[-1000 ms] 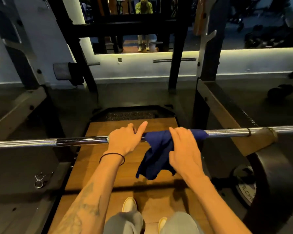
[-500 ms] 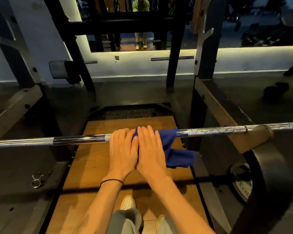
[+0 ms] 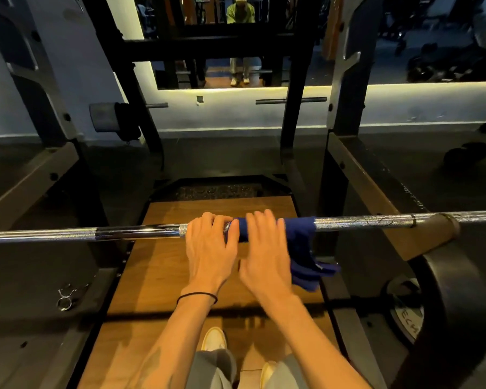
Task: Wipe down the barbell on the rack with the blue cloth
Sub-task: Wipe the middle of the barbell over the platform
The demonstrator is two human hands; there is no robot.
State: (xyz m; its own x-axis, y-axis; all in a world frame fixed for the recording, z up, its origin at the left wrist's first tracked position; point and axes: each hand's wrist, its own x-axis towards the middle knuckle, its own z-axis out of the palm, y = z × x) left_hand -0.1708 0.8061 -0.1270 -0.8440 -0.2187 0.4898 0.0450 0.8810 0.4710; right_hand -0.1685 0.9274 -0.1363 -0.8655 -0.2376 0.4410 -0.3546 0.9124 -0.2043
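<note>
Barbell lying level across the rack, above a wooden platform. Left hand curled over the bare bar, fingers wrapped round it. Right hand just beside it, its fingers curled over the cloth, which wraps the bar beneath them and hangs down to their right
</note>
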